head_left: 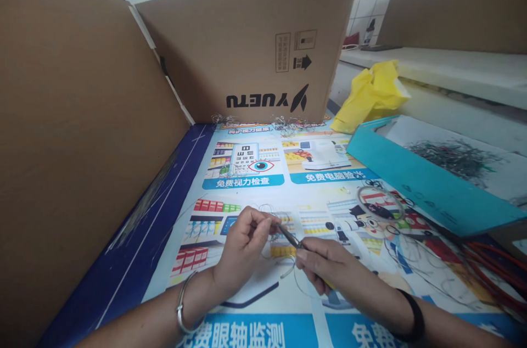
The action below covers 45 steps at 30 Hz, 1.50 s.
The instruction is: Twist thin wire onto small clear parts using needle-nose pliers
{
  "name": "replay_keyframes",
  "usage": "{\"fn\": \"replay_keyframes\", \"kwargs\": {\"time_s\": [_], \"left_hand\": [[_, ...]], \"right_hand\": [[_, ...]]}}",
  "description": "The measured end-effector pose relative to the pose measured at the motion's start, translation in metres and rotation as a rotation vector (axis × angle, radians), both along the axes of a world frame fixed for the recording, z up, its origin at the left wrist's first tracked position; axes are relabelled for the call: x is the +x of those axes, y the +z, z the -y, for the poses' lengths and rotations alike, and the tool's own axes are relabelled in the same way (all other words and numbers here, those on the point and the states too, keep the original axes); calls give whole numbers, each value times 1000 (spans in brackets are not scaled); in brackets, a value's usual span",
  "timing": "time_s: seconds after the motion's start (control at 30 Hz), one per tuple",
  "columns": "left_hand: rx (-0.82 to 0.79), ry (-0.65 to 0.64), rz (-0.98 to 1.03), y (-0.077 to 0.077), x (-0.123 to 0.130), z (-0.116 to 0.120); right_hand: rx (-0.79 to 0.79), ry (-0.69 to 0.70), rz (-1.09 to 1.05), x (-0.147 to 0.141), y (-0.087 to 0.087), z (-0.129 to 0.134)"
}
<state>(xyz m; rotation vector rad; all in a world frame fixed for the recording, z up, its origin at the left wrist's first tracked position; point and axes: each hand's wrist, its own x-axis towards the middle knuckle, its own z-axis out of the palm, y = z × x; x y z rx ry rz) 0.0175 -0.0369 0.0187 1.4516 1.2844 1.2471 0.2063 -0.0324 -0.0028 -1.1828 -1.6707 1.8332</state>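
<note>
My right hand (321, 265) is closed around a pair of pliers (289, 236); a bit of yellow handle shows below the palm. The metal jaws point up and left, to the fingertips of my left hand (249, 241). Thumb and fingers of that hand are pinched together at the tip of the pliers, and what lies between them is too small to make out. A thin wire loop (295, 276) curves beneath the pliers, beside my right hand. More fine wire (267, 208) shows just beyond my left fingers.
Cardboard panels (230, 46) stand at the left and back. Tangled wire (284, 125) lies along the back panel. At right are a turquoise box (411, 183) holding wire scraps (457, 158), a yellow bag (370, 95), a wire coil (381, 202) and red cords (494, 265). A printed sheet (242, 197) covers the table.
</note>
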Motion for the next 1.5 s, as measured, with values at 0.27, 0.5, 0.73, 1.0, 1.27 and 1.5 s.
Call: {"fn": "replay_keyframes", "kwargs": {"time_s": [0.27, 0.5, 0.73, 1.0, 1.27, 1.5], "left_hand": [[32, -26, 14, -7, -1, 0], [26, -31, 21, -9, -2, 0], [18, -21, 8, -7, -1, 0], [91, -54, -2, -7, -2, 1], [139, -176, 22, -8, -6, 0], [128, -212, 32, -7, -9, -7]], "right_hand": [[5, 4, 40, 0, 3, 0], [15, 8, 33, 0, 2, 0], [60, 10, 53, -3, 8, 1], [320, 84, 178, 0, 6, -2], [468, 152, 252, 4, 8, -6], [550, 163, 315, 6, 10, -8]]}}
